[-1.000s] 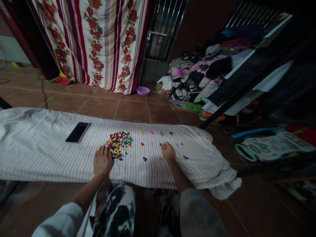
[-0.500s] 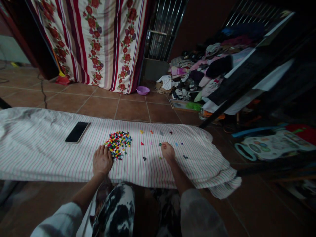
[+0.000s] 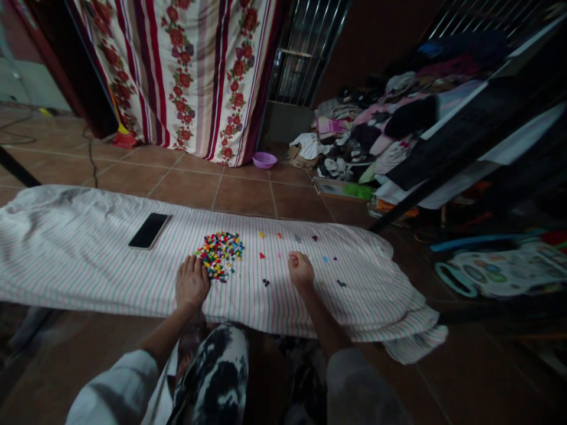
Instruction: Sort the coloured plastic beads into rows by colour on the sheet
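Note:
My left hand [image 3: 192, 282] lies flat, fingers stretched out, on the striped cloth. Its fingertips touch the near left edge of a pile of tiny multicoloured pieces [image 3: 217, 255], which look like small plastic beads. My right hand [image 3: 301, 270] is closed, fingers curled, over the small sorted groups; what it holds, if anything, is hidden. Near it lie a pink group [image 3: 279, 255], a red group [image 3: 261, 255], a grey group [image 3: 297, 238] and a black group [image 3: 266, 283]. Beyond it to the right are light blue pieces [image 3: 325, 260] and a dark bluish group [image 3: 341, 283].
A black-screened phone [image 3: 149, 231] rests left of the pile on the striped cloth [image 3: 97, 260]. Past the far edge, a purple basin [image 3: 264, 160] stands on the tiled floor before a floral curtain [image 3: 204, 77]. Heaped clothes [image 3: 367, 127] lie at the back right.
The view has shifted, moving the cloth rightward in the picture. My right hand has moved slightly left over the cloth, and the green and yellowish groups beside it no longer show. My left hand stays by the pile.

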`<act>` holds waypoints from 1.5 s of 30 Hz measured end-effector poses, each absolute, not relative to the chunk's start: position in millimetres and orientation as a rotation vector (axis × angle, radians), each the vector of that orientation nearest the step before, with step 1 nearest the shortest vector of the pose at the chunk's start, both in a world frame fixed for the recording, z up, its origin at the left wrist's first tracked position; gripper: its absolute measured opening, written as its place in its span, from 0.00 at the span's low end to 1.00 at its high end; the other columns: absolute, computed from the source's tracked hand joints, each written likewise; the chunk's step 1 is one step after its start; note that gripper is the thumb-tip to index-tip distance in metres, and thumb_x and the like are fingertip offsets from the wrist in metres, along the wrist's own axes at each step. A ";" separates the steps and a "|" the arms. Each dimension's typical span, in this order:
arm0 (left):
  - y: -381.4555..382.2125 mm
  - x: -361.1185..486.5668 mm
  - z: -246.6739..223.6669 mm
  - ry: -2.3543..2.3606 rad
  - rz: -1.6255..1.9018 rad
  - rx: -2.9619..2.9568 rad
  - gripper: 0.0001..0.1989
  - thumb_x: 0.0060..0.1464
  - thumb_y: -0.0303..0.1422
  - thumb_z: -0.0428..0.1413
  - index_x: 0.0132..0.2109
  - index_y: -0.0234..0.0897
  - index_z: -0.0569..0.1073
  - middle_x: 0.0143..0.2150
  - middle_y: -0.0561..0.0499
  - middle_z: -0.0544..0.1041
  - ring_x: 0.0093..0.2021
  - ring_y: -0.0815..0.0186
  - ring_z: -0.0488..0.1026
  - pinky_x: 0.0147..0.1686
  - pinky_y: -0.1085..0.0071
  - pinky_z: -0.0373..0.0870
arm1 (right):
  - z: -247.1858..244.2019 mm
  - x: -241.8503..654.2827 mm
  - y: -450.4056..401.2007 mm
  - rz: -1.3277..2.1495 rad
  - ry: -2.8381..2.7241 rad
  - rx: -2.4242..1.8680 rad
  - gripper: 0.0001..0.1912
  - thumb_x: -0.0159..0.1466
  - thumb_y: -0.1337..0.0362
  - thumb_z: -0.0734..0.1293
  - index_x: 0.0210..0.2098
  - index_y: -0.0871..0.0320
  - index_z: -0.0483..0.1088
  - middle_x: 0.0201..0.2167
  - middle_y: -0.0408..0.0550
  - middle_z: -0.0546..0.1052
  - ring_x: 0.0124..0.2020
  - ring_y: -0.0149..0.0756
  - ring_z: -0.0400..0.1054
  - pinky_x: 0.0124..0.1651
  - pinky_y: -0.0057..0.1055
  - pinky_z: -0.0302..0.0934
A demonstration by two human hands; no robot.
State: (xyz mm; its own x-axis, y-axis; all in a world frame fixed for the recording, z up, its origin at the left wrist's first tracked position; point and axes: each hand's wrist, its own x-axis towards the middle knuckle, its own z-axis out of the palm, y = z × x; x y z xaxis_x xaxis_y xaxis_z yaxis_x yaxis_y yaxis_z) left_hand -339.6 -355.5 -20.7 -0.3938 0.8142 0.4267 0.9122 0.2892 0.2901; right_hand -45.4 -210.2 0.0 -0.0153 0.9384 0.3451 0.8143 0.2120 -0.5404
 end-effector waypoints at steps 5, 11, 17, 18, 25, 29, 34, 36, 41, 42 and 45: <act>-356.2 -338.9 -16.7 -2.376 -0.710 -1.617 0.22 0.59 0.35 0.40 0.52 0.28 0.69 0.56 0.34 0.70 0.61 0.52 0.61 0.59 0.54 0.56 | 4.3 -88.2 -232.3 0.460 -2.052 -1.409 0.13 0.61 0.66 0.58 0.37 0.57 0.73 0.35 0.48 0.74 0.36 0.34 0.68 0.42 0.28 0.61; -356.4 -339.2 -16.1 -2.374 -0.700 -1.635 0.22 0.59 0.34 0.40 0.53 0.26 0.69 0.57 0.33 0.69 0.61 0.50 0.60 0.58 0.53 0.57 | 2.7 -136.8 -255.4 0.629 -2.324 -1.254 0.10 0.63 0.65 0.60 0.38 0.55 0.73 0.35 0.46 0.74 0.35 0.31 0.68 0.41 0.26 0.60; -356.2 -339.0 -17.9 -2.358 -0.729 -1.612 0.21 0.59 0.34 0.40 0.53 0.28 0.69 0.56 0.34 0.70 0.61 0.52 0.61 0.58 0.55 0.57 | 16.4 -171.2 -265.9 0.558 -2.491 -1.256 0.11 0.65 0.64 0.59 0.41 0.54 0.73 0.38 0.47 0.74 0.40 0.33 0.68 0.43 0.26 0.59; -356.3 -338.9 -17.9 -2.352 -0.736 -1.609 0.21 0.59 0.34 0.40 0.52 0.28 0.69 0.56 0.35 0.70 0.61 0.52 0.61 0.58 0.55 0.58 | 19.4 -175.9 -267.3 0.535 -2.504 -1.285 0.11 0.65 0.62 0.60 0.42 0.54 0.73 0.39 0.47 0.74 0.41 0.33 0.68 0.44 0.26 0.59; -356.2 -340.2 -20.2 -2.324 -0.677 -1.633 0.21 0.58 0.33 0.41 0.53 0.27 0.69 0.56 0.34 0.70 0.61 0.50 0.61 0.57 0.53 0.58 | 32.0 -199.6 -273.8 0.421 -2.571 -1.459 0.13 0.65 0.61 0.59 0.46 0.55 0.71 0.44 0.49 0.73 0.46 0.34 0.66 0.47 0.28 0.58; -355.9 -340.3 -21.8 -2.310 -0.679 -1.637 0.21 0.58 0.33 0.41 0.53 0.27 0.69 0.56 0.34 0.71 0.61 0.50 0.61 0.58 0.52 0.57 | 34.6 -205.8 -274.6 0.394 -2.599 -1.507 0.13 0.65 0.63 0.58 0.46 0.55 0.70 0.43 0.50 0.72 0.46 0.35 0.66 0.46 0.29 0.58; -355.9 -339.7 -20.4 -2.297 -0.672 -1.616 0.22 0.59 0.33 0.41 0.52 0.24 0.70 0.56 0.33 0.71 0.60 0.49 0.62 0.57 0.54 0.59 | 35.9 -207.8 -276.4 0.368 -2.595 -1.511 0.12 0.64 0.63 0.58 0.44 0.55 0.70 0.42 0.50 0.73 0.45 0.37 0.67 0.44 0.30 0.59; -355.9 -340.0 -20.3 -2.295 -0.671 -1.622 0.22 0.59 0.33 0.41 0.52 0.24 0.70 0.56 0.33 0.71 0.60 0.49 0.62 0.57 0.54 0.59 | 35.3 -207.8 -277.3 0.351 -2.580 -1.505 0.12 0.65 0.63 0.58 0.43 0.55 0.71 0.42 0.50 0.73 0.44 0.37 0.68 0.43 0.30 0.59; -356.4 -341.1 -20.6 -2.297 -0.704 -1.635 0.22 0.59 0.34 0.40 0.52 0.25 0.70 0.55 0.32 0.71 0.61 0.50 0.62 0.57 0.53 0.59 | 36.3 -207.3 -280.1 0.367 -2.520 -1.486 0.11 0.65 0.64 0.58 0.42 0.54 0.71 0.41 0.48 0.75 0.44 0.36 0.68 0.44 0.30 0.58; -356.6 -341.1 -20.2 -2.296 -0.707 -1.640 0.22 0.59 0.34 0.40 0.52 0.25 0.70 0.55 0.32 0.70 0.60 0.50 0.62 0.57 0.53 0.59 | 37.5 -207.1 -280.6 0.378 -2.507 -1.482 0.11 0.65 0.64 0.58 0.42 0.54 0.71 0.41 0.48 0.75 0.44 0.36 0.68 0.44 0.29 0.58; -357.4 -340.7 -18.5 -2.298 -0.699 -1.638 0.22 0.59 0.34 0.41 0.52 0.24 0.70 0.55 0.32 0.71 0.60 0.50 0.62 0.56 0.54 0.59 | 42.2 -206.6 -282.1 0.431 -2.474 -1.476 0.13 0.65 0.66 0.57 0.43 0.55 0.71 0.42 0.48 0.75 0.44 0.34 0.68 0.45 0.29 0.58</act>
